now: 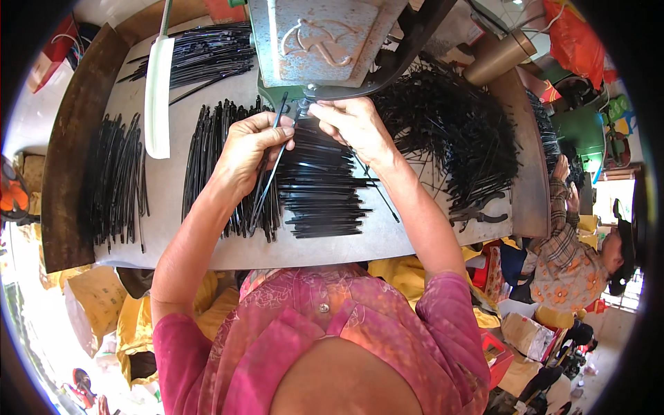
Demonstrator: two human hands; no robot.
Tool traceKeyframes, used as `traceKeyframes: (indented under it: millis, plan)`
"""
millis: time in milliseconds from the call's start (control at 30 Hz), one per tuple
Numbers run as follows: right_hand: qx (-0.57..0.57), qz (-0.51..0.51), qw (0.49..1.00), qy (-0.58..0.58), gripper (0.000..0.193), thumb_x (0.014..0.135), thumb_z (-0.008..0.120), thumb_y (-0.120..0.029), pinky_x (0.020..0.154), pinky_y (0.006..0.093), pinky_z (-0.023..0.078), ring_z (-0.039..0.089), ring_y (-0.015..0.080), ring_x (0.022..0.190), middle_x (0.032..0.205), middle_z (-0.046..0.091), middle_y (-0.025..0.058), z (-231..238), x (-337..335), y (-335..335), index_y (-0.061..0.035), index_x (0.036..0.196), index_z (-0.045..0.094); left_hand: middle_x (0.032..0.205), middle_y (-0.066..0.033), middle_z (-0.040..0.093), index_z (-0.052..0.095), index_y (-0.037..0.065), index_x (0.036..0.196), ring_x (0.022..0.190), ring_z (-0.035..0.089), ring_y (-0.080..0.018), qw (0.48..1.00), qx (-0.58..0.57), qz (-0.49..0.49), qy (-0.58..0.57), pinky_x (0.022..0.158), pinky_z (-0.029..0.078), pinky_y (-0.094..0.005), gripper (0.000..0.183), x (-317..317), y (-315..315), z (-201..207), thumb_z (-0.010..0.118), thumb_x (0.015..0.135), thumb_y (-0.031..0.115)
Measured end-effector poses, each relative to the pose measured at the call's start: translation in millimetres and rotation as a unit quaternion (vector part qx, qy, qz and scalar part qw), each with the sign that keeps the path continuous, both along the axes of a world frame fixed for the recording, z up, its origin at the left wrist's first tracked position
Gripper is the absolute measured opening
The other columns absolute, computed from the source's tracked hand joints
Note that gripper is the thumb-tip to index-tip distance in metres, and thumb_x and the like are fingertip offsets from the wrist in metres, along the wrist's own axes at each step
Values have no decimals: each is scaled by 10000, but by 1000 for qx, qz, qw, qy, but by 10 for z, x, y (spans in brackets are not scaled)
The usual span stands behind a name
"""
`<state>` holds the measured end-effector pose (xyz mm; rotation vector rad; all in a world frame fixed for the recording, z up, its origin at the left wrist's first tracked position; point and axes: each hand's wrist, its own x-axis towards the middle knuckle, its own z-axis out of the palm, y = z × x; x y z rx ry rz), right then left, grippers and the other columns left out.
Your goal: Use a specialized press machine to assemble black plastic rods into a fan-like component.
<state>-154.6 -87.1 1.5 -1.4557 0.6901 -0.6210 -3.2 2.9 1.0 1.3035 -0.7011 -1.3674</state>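
Note:
My left hand (257,144) is closed, thumb and fingers pinching thin black umbrella ribs (270,181) that slant down toward the table's near edge. Their upper ends reach the small metal head (303,105) of a press machine (325,41). On the other side of that head, my right hand (356,130) has its thumb and forefinger pressed together at the tip. A thin black rib (379,185) runs down from under this hand; the fingers hide its upper end. Beneath both hands lies a stack of black ribs (321,197) set crosswise.
More ribs lie in rows at left (116,180) and far left (207,52). A tangled heap of ribs (449,131) fills the right side, near black-handled pliers (481,213). A white strip (159,100) hangs at left. Wooden boards (72,159) edge the table. Another person (577,270) works at right.

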Motion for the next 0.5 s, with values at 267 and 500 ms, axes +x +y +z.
traceKeyframes:
  millis: [267, 500]
  plan:
    - [4, -4, 1000, -18, 150, 803, 516, -139, 382, 165, 212, 312, 6, 434, 521, 398, -60, 15, 28, 16, -46, 686, 520, 612, -14, 557, 584, 52, 794, 411, 365, -24, 1000, -9, 5, -14, 366, 263, -159, 65, -12, -25, -12, 596, 738, 81]
    - [33, -1, 999, 2, 159, 808, 514, -156, 374, 166, 199, 302, 6, 420, 525, 406, -57, -3, 8, 7, -39, 702, 528, 606, -11, 555, 580, 52, 792, 410, 373, -23, 999, -13, 7, -28, 367, 260, -159, 73, -32, -34, -39, 602, 734, 91]
